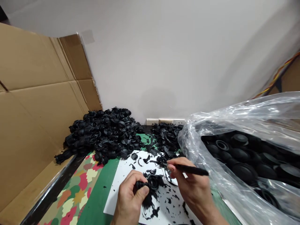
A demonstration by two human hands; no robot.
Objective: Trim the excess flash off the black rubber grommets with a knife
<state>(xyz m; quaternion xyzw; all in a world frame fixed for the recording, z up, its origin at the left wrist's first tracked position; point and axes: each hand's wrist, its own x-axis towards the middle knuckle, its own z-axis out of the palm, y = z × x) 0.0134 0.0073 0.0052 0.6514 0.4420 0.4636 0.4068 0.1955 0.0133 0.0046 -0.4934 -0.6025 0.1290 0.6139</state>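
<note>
My left hand (132, 193) is closed around a black ribbed rubber part (142, 185), pinched between thumb and fingers above a white sheet (117, 190). Beside its fingertips lies a ring-shaped black rubber piece (153, 181); whether it belongs to the held part I cannot tell. My right hand (191, 181) grips a slim, pen-like black-handled tool (192, 169). Its thin tip points left, toward black scraps, apart from the held part. Black rubber shavings (168, 200) lie scattered over the sheet around both hands.
A heap of black ribbed rubber parts (105, 131) rises at the back left, beside a cardboard panel (42, 81). Black scraps (167, 134) pile near the wall sockets (152, 122). On the right, a clear plastic bag (194, 140) holds several black rubber parts (243, 156).
</note>
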